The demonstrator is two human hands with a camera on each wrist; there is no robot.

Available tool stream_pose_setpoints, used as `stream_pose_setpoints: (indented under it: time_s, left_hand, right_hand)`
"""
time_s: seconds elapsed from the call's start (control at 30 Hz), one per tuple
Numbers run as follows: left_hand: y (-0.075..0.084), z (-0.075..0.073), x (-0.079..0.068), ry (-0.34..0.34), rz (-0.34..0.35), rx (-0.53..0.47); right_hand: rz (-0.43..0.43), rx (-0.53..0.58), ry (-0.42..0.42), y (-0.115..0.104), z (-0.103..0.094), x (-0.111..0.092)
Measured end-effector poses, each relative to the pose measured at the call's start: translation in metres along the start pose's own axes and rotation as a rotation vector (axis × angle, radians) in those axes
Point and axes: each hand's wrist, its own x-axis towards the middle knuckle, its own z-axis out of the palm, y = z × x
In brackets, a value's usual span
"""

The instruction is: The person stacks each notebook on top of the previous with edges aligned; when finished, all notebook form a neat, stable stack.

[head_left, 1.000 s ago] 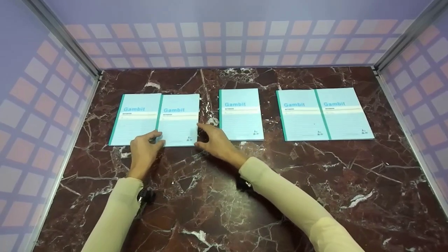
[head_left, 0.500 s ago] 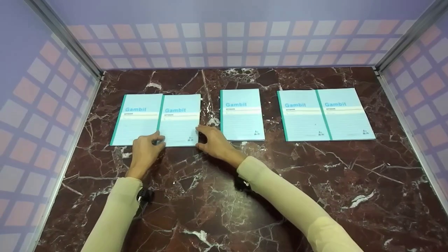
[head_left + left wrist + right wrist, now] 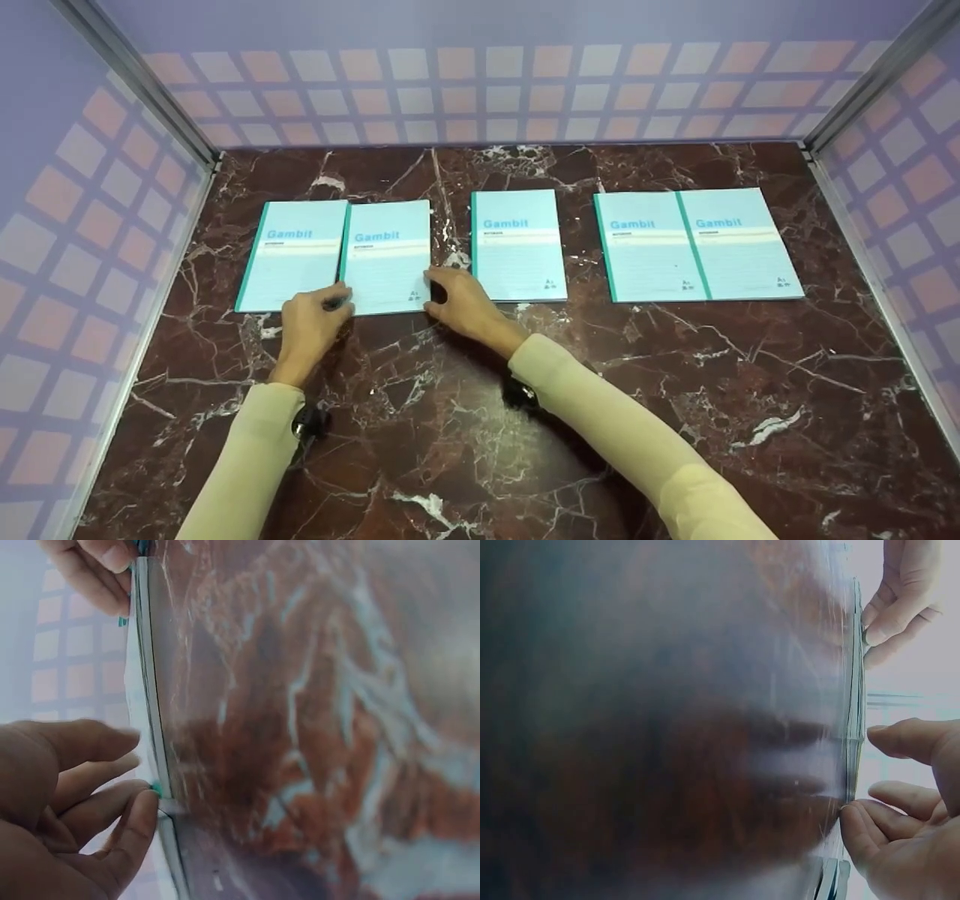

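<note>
A pale blue notebook (image 3: 386, 259) with a green spine lies second from the left in the head view, slightly turned. My left hand (image 3: 311, 326) is at its lower spine corner, fingers bent; in the left wrist view the fingertips (image 3: 150, 799) meet the green spine. On its opposite side my right hand (image 3: 469, 304) holds the lower right edge between bent fingers and thumb. The right wrist view shows those fingertips (image 3: 851, 817) against the edge of the pages. Left of it is a matching notebook (image 3: 296, 255), partly behind my left hand.
A single notebook (image 3: 517, 247) lies just right of my right hand. Two more, a left one (image 3: 645, 255) and a right one (image 3: 739, 247), sit edge to edge farther right. The dark red marble table (image 3: 465, 435) meets checkered walls (image 3: 480, 90) behind and at both sides.
The second notebook has shifted slightly right and turned a little, and a thin gap now shows beside its spine. My right hand has edged right with it; my left hand has barely moved.
</note>
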Motion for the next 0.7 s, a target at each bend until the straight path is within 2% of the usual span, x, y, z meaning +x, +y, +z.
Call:
stream_pose_setpoints:
  time_s: [0.1,0.17,0.3,0.4,0.53,0.7]
  left_hand:
    - [-0.002,0.001,-0.001,0.047,-0.028,-0.05]
    - [-0.003,0.002,0.0,0.05,-0.044,-0.06]
    - [-0.001,0.001,0.001,0.029,-0.09,-0.047]
    - [0.002,-0.002,0.004,-0.008,-0.149,-0.074]
    - [0.004,-0.007,0.005,-0.048,-0.256,-0.184]
    - [0.0,-0.012,0.004,-0.041,-0.364,-0.409]
  right_hand:
    - [-0.002,0.001,0.009,0.001,0.0,0.0]
    - [0.001,0.0,0.019,0.001,-0.001,0.001]
    - [-0.006,-0.003,0.038,0.001,-0.002,0.001]
    - [-0.02,-0.012,0.05,0.001,-0.003,0.0]
    - [-0.034,0.004,0.057,0.002,-0.003,0.0]
    - [-0.029,0.039,0.043,0.004,-0.002,-0.002]
